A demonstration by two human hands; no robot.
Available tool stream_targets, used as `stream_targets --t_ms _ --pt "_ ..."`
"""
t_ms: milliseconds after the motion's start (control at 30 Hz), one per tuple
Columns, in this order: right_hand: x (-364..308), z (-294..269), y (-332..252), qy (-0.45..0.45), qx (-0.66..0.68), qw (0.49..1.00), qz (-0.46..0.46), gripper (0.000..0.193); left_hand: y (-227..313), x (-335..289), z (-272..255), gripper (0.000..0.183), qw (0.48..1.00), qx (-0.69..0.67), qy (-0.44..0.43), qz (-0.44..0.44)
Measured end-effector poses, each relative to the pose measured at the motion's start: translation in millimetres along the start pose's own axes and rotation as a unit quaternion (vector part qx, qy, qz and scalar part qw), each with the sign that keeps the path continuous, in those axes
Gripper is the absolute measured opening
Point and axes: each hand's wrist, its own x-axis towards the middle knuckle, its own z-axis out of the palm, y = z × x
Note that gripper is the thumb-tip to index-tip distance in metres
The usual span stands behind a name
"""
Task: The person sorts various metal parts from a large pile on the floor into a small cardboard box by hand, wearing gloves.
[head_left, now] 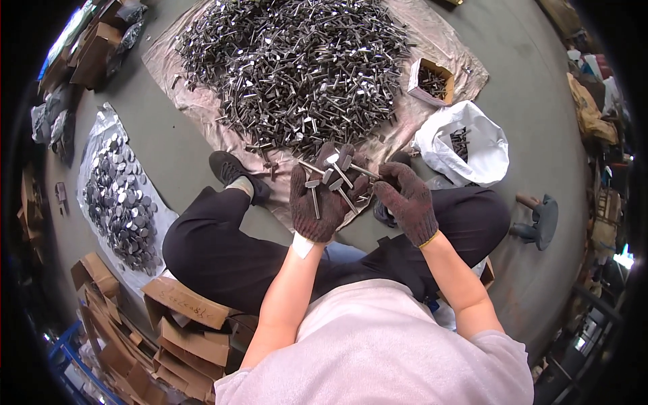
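Note:
Both my hands wear dark brown knitted work gloves. My left hand [316, 217], palm up with fingers partly curled, cradles several T-shaped metal pieces [314, 197], each a thin shank with a flat crosshead. My right hand [413, 206] is beside it, thumb and fingertips pinched at the shank end of one T-shaped metal piece [363, 171] that lies over the left fingers. Just beyond my hands, a big heap of similar metal pieces [297, 74] spreads over a stained ground sheet [196, 101].
At right stand a white sack [494, 145] with some pieces inside, a small open carton [418, 91] of pieces and a dark low stool or stand [542, 223]. Round metal discs [125, 209] cover a sheet at left. Cardboard boxes [192, 341] lie at lower left.

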Motion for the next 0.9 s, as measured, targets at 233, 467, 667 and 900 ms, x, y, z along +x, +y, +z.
stream_targets --t_ms 233,467,667,900 --pt "3.7 6.3 20.1 0.056 0.044 0.997 0.028 0.027 -1.5 -4.2 -2.3 0.062 1.0 -0.022 0.005 -0.008" --pt "7.9 3.5 26.6 0.191 -0.25 0.937 -0.151 0.043 -6.5 -4.4 -3.7 0.071 0.999 0.039 -0.008 -0.024" --pt "18.6 51.5 16.6 0.2 -0.213 0.945 -0.15 0.058 -9.2 1.0 -10.7 0.075 0.997 0.066 -0.038 -0.03" --pt "47.9 91.3 39.3 -0.11 0.807 0.564 0.137 0.063 -42.7 23.8 2.0 0.062 0.272 0.908 0.143 0.284"
